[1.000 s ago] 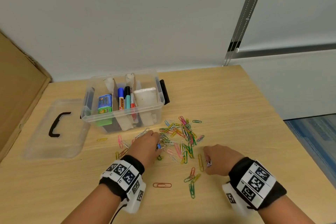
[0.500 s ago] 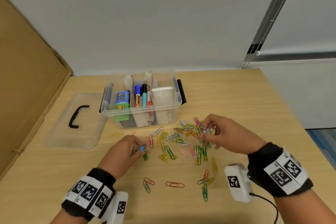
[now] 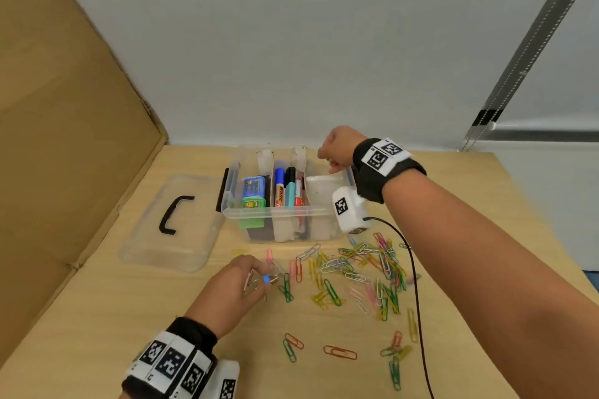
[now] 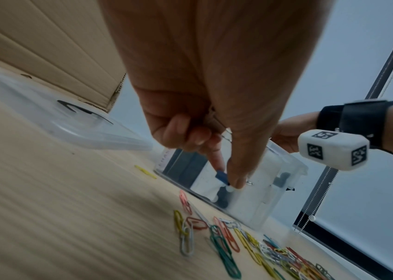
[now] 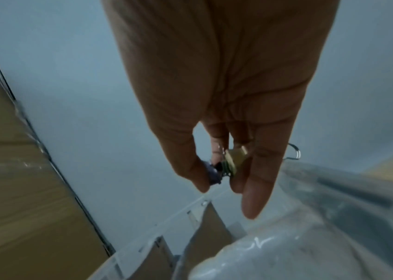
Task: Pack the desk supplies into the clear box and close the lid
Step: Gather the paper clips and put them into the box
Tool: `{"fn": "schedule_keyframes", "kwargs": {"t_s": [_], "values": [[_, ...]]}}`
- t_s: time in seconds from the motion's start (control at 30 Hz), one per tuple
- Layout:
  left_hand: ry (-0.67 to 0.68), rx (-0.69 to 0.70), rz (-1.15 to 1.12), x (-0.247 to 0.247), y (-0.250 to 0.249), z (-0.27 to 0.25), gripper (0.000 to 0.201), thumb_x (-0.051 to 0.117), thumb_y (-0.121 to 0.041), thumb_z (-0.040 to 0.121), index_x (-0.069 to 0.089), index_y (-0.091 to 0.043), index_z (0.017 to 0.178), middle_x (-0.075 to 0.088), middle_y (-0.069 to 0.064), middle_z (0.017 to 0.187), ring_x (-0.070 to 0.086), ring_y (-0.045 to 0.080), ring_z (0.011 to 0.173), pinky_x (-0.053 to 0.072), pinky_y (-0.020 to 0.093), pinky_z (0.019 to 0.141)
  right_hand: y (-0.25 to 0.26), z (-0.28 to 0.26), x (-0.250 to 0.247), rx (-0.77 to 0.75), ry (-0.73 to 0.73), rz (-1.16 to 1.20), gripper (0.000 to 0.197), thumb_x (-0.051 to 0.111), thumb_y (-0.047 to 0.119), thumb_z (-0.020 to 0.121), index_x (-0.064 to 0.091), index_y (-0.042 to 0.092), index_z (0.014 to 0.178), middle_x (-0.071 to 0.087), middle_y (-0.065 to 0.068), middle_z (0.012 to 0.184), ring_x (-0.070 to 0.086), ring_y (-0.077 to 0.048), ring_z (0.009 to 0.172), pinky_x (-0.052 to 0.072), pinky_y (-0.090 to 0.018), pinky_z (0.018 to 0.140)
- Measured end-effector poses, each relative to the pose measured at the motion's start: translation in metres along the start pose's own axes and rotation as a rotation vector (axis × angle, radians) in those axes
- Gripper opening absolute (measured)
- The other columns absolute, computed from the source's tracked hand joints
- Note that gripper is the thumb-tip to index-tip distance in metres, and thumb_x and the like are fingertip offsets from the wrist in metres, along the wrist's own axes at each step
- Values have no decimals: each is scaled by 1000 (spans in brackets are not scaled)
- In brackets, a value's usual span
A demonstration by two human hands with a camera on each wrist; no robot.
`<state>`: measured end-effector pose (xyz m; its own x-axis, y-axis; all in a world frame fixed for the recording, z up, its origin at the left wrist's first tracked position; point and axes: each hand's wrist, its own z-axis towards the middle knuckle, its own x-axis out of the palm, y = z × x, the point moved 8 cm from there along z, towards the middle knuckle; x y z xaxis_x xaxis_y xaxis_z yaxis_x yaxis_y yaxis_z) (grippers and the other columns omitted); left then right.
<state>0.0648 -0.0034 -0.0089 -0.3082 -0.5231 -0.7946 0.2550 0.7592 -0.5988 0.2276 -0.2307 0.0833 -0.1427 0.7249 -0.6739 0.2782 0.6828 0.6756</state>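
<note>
The clear box (image 3: pixel 278 212) stands open at the table's middle and holds markers (image 3: pixel 285 191), a blue-green pack (image 3: pixel 254 194) and a white bag (image 3: pixel 324 191). Its lid (image 3: pixel 146 236) lies flat to the left. My right hand (image 3: pixel 327 162) hovers over the box's far right corner. In the right wrist view it (image 5: pixel 221 181) pinches small binder clips (image 5: pixel 231 161) above the box rim (image 5: pixel 334 189). My left hand (image 3: pixel 262 275) is low at the left edge of the coloured paper clips (image 3: pixel 363 269) and pinches a small blue binder clip (image 4: pixel 221 177).
A cardboard panel (image 3: pixel 64 139) stands along the table's left side, close to the lid. The black cable (image 3: pixel 415 285) from my right wrist camera trails over the paper clips. Loose clips (image 3: pixel 340 351) lie nearer the front edge. The wall runs behind the box.
My right hand left the paper clip pile and rose over the box's right end, carrying small clips. The left hand stayed by the pile's left edge with its blue clip.
</note>
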Motion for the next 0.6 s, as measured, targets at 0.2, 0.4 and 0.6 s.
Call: {"fn": "schedule_keyframes", "kwargs": {"t_s": [0.2,0.4,0.6], "values": [[1,-15,22,-1,10,0,10,60,-32,89,53,-32,96,51,-20,91,51,-3,78,37,9,64,11,27,23,3,138,-433,28,71,23,82,68,4,102,73,-14,98,71,-30,91,56,-45,88],[27,-8,25,1,10,0,9,59,-34,90,52,-33,96,49,-24,92,51,-5,81,38,9,66,13,32,24,-78,156,-702,42,61,22,89,56,17,130,58,-4,131,57,-25,118,44,-37,102],[42,6,27,-3,2,-10,13,58,-36,90,47,-40,95,50,-22,95,51,-3,80,39,10,67,5,-39,-10,-263,-245,-298,31,40,14,95,61,15,119,63,-6,120,59,-23,106,48,-31,90]]}}
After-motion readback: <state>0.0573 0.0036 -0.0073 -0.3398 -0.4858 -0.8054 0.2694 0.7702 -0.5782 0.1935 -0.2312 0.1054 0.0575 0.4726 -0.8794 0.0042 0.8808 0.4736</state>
